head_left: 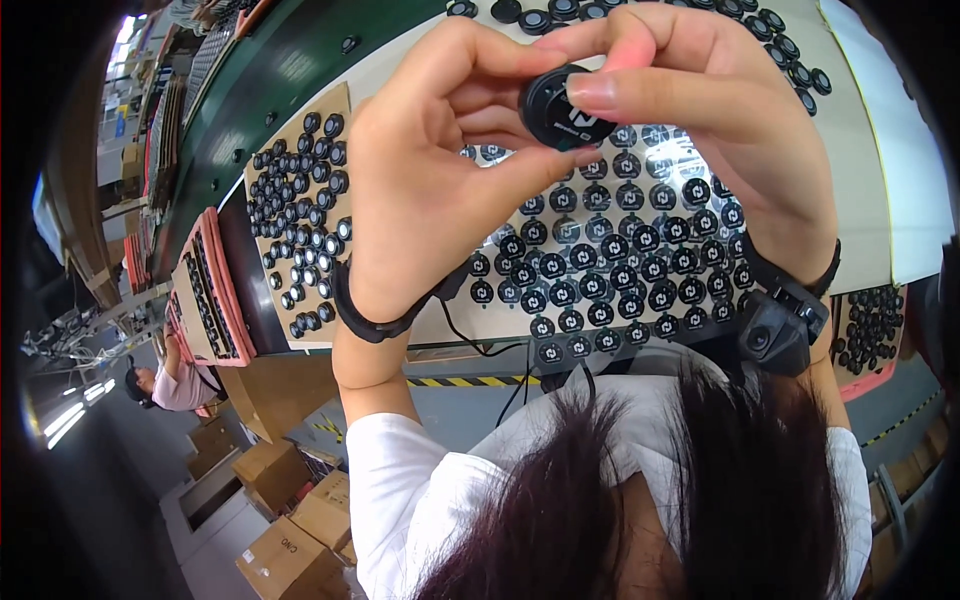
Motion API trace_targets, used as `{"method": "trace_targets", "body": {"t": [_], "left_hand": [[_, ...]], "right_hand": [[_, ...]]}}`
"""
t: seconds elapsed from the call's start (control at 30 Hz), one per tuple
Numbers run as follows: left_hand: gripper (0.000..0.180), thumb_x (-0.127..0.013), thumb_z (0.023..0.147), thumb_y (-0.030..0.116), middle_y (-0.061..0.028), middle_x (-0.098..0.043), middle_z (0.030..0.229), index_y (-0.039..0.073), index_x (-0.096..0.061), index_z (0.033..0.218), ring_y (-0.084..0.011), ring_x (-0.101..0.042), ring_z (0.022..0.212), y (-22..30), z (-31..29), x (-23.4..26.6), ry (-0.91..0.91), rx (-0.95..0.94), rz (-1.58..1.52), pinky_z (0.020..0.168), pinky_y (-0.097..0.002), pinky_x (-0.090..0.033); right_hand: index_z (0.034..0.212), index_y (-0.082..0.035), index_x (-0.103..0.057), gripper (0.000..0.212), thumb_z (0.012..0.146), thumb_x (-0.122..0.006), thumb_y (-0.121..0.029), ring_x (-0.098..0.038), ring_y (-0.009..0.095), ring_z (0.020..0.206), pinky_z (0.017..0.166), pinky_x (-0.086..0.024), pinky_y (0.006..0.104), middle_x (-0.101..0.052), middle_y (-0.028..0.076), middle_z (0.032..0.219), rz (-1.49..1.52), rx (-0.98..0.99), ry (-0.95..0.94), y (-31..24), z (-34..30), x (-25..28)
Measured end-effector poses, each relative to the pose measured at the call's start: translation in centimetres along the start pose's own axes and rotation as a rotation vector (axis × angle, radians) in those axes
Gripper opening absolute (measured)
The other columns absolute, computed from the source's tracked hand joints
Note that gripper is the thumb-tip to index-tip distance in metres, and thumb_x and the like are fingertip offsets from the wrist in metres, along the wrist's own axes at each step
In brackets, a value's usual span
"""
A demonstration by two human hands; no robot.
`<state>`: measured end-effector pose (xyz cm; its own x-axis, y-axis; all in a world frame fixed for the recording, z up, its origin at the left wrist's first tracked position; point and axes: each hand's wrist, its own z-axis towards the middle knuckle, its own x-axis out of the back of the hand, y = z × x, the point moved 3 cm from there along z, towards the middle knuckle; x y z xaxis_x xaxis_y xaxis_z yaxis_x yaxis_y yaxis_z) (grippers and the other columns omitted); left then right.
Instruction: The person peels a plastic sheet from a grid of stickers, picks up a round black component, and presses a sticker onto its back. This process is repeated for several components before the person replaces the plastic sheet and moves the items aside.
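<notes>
Above the table, a round black disc [545, 112] with a white logo on its face is held up between both hands. My left hand [415, 190] grips its left edge, with fingers curled behind it and the thumb below. On the other side, my right hand [750, 120] has its thumb pressed on the logo face and its fingers bent over the top edge. Below the hands lies a glossy clear sheet with rows of round black labels [628, 272], each bearing the same white logo. Glare and the hands hide part of its far end.
Many small black discs [300, 190] crowd a tan board on the left; more discs [790, 48] lie at the far right. A pink-rimmed tray [222, 290] stands at left, another tray [868, 378] at lower right. A green surface [285, 70] runs behind. Another person [180, 388] is far left.
</notes>
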<state>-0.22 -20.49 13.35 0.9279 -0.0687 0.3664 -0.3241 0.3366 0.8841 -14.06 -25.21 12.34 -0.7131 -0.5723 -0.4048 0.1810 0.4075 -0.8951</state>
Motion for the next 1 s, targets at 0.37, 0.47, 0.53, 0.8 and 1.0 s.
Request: {"method": "trace_targets", "body": {"t": [0.37, 0.47, 0.53, 0.8, 1.0], "left_hand": [[0.038, -0.065, 0.062, -0.016, -0.0152, -0.059, 0.09, -0.009, -0.048, 0.095, -0.0191, -0.06, 0.084, 0.4, -0.8, 0.2, -0.028, -0.007, 0.038, 0.074, -0.0289, -0.053], [0.038, -0.066, 0.061, -0.016, -0.016, -0.059, 0.09, -0.009, -0.048, 0.094, -0.0186, -0.06, 0.083, 0.6, -1.0, 0.3, 0.025, -0.036, -0.006, 0.073, -0.0282, -0.053], [0.038, -0.066, 0.061, -0.016, -0.0163, -0.059, 0.091, -0.009, -0.048, 0.094, -0.0186, -0.06, 0.083, 0.6, -1.0, 0.2, 0.031, -0.014, -0.011, 0.073, -0.0282, -0.053], [0.037, -0.065, 0.061, -0.016, -0.0178, -0.059, 0.093, -0.01, -0.048, 0.094, -0.0196, -0.06, 0.084, 0.3, -1.5, 0.6, 0.142, 0.061, -0.008, 0.073, -0.0294, -0.053], [0.039, -0.062, 0.065, -0.015, -0.0193, -0.057, 0.098, -0.009, -0.048, 0.101, -0.0207, -0.06, 0.085, 1.1, -2.7, 1.2, 0.055, -0.062, 0.243, 0.071, -0.0291, -0.054]], "right_hand": [[0.074, 0.004, -0.056, 0.007, 0.077, -0.06, 0.0, -0.057, 0.014, 0.085, 0.072, -0.045, 0.022, -0.059, 0.015, 0.094, 0.02, 0.034, -0.023, 0.6, -0.2, -0.7], [0.075, 0.005, -0.055, 0.008, 0.078, -0.06, -0.001, -0.058, 0.014, 0.082, 0.071, -0.046, 0.0217, -0.059, 0.015, 0.093, -0.087, 0.687, -0.304, 1.6, 1.8, -0.5], [0.075, 0.005, -0.055, 0.008, 0.078, -0.06, -0.001, -0.058, 0.013, 0.08, 0.07, -0.046, 0.0215, -0.06, 0.014, 0.093, -0.151, 1.015, -0.431, 1.3, 1.0, -0.6], [0.07, 0.002, -0.053, 0.011, 0.078, -0.061, 0.0, -0.057, 0.015, 0.084, 0.074, -0.045, 0.0224, -0.058, 0.018, 0.098, -0.034, 0.104, -0.039, 1.5, 0.4, -1.9], [0.087, -0.003, -0.054, 0.018, 0.074, -0.064, -0.008, -0.057, 0.02, 0.091, 0.077, -0.044, 0.0284, -0.057, 0.01, 0.104, -0.456, 0.706, 0.445, 1.5, 0.2, -2.2]]}}
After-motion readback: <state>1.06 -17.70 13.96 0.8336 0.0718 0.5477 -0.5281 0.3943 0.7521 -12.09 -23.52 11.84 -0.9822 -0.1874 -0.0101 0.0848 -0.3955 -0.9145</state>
